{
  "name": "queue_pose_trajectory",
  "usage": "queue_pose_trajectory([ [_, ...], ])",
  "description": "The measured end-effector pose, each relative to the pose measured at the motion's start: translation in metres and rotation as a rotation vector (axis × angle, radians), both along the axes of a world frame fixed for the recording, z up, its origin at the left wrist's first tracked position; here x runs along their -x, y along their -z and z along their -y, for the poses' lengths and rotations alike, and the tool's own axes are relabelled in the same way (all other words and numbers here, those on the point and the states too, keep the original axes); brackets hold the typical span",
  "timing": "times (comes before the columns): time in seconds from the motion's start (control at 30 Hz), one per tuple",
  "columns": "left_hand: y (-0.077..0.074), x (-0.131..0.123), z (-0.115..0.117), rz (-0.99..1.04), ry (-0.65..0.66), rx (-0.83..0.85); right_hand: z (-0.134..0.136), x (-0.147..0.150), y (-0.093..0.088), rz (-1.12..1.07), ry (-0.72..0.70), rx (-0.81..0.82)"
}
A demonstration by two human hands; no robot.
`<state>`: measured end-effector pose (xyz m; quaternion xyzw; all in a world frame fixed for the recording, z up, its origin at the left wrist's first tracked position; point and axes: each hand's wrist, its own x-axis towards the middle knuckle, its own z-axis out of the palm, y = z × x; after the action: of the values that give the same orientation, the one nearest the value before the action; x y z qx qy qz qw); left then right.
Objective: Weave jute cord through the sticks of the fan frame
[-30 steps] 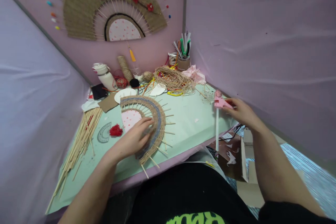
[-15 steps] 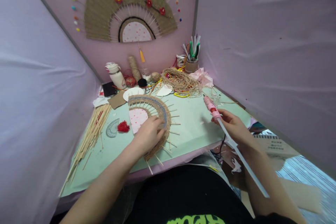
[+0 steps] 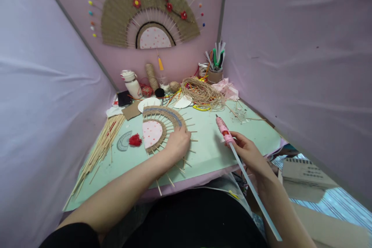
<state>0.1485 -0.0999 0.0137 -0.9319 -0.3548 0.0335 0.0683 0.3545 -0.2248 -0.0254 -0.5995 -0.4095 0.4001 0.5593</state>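
My left hand [image 3: 178,143] rests on the outer band of a half-round fan [image 3: 152,111] made of thin sticks and tan twine. Its fingers are curled together, and their tips are hidden. A blue-grey strip [image 3: 167,111] runs along the band up to these fingers. The fan's inner half-disc [image 3: 151,131] is pink with red dots. On the right, my right hand [image 3: 245,147] is closed round a pink glue gun [image 3: 223,128], nozzle pointing up and away. A long, pale glue stick [image 3: 252,190] sticks out of its back end.
Loose thin sticks [image 3: 99,155], a protractor [image 3: 124,141] and a red tassel-like bundle [image 3: 135,140] lie left of the fan. Behind are a white bottle [image 3: 132,84], a twine spool [image 3: 151,76] and a twine heap [image 3: 203,92]. A finished fan [image 3: 116,19] hangs on the wall.
My left hand has shifted slightly right and up along the fan's band. My right hand has brought the glue gun left and a little lower, nearer the fan. The view has tilted slightly.
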Motion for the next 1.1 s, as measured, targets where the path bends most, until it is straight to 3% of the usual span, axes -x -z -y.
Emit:
queue_pose_trajectory([
  [0.13, 0.001, -0.008, 0.005, -0.079, 0.061, -0.057, 0.0, -0.003, 0.003, 0.037, -0.018, -0.007],
  [0.37, 0.001, -0.018, 0.019, -0.107, 0.033, 0.004, -0.002, -0.003, 0.007, 0.068, -0.039, -0.005],
  [0.47, -0.009, -0.015, 0.018, -0.089, 0.042, -0.022, -0.001, -0.003, 0.006, 0.066, -0.027, -0.008],
  [0.57, -0.038, -0.003, 0.015, -0.045, 0.038, -0.09, 0.001, 0.001, 0.0, 0.096, -0.021, -0.004],
  [0.67, -0.085, 0.021, 0.009, 0.036, -0.015, -0.133, 0.001, 0.009, -0.011, 0.128, -0.006, -0.027],
  [0.77, -0.131, 0.052, 0.002, 0.342, -0.138, -0.171, 0.0, 0.02, -0.022, 0.104, -0.039, -0.055],
  [0.87, -0.153, 0.083, -0.003, 0.723, -0.202, -0.108, -0.005, 0.031, -0.027, 0.061, -0.114, -0.09],
  [0.97, -0.147, 0.108, -0.005, 0.998, -0.211, 0.028, -0.01, 0.042, -0.027, 0.033, -0.187, -0.126],
  [1.1, -0.118, 0.131, 0.0, 1.156, -0.129, 0.115, -0.016, 0.063, -0.035, -0.043, -0.313, -0.152],
])
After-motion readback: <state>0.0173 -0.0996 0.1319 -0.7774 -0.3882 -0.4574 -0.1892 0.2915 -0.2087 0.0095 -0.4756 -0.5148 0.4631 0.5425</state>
